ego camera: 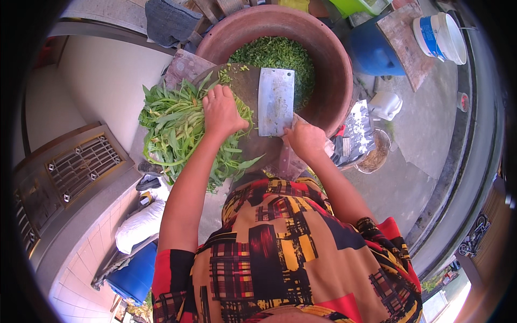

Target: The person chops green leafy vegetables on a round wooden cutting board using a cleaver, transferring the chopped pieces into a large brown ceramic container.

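My left hand [223, 111] presses on a heap of leafy green stalks [173, 125] at the left side of a dark round chopping board [258, 151]. In my right hand [305, 139] is the wooden handle of a cleaver [276, 101]; its wide metal blade, with green bits stuck to it, lies just right of the cut ends of the stalks. A few chopped pieces [224, 76] rest on the board's far part. Beyond the board, a large reddish-brown basin [337, 60] holds a mass of chopped greens [278, 52].
A blue barrel [375, 48] with a wooden board [404, 44] and a white bucket [446, 38] on top stands at the upper right. A white plastic jug [385, 105] and a round bucket [375, 153] are on the concrete. A dark cloth [171, 22] hangs at the upper left.
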Motion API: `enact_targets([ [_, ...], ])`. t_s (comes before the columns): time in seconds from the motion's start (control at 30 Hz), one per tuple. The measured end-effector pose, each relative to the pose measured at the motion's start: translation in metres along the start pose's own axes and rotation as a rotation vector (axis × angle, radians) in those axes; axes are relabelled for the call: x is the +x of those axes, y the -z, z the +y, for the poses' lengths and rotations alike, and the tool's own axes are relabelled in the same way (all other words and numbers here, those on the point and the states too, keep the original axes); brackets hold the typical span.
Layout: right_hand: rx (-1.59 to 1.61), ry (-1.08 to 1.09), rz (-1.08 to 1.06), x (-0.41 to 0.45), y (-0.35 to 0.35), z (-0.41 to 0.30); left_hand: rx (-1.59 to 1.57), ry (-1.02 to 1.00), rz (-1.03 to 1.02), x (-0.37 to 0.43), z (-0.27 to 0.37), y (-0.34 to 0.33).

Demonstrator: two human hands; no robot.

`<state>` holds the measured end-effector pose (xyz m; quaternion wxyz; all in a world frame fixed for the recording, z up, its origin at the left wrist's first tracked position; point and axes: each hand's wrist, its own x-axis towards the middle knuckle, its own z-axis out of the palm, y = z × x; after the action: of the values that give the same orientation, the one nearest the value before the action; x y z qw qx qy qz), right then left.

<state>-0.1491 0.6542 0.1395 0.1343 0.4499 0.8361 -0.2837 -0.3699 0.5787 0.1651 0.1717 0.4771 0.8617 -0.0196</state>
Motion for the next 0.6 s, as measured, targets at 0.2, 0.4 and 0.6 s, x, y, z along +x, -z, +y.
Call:
enact_targets([
  [0.2, 0.606, 0.175, -0.012, 0.004, -0.02, -0.061, -0.016, -0.021, 0.029, 0.002, -0.004, -0.007],
  [0.4, 0.931, -0.079, -0.242, -0.016, -0.062, -0.129, -0.12, -0.094, -0.039, 0.008, -0.022, -0.008],
  [0.6, 0.866, -0.25, -0.143, -0.008, -0.066, -0.157, -0.272, -0.17, -0.253, 0.018, -0.038, 0.008],
])
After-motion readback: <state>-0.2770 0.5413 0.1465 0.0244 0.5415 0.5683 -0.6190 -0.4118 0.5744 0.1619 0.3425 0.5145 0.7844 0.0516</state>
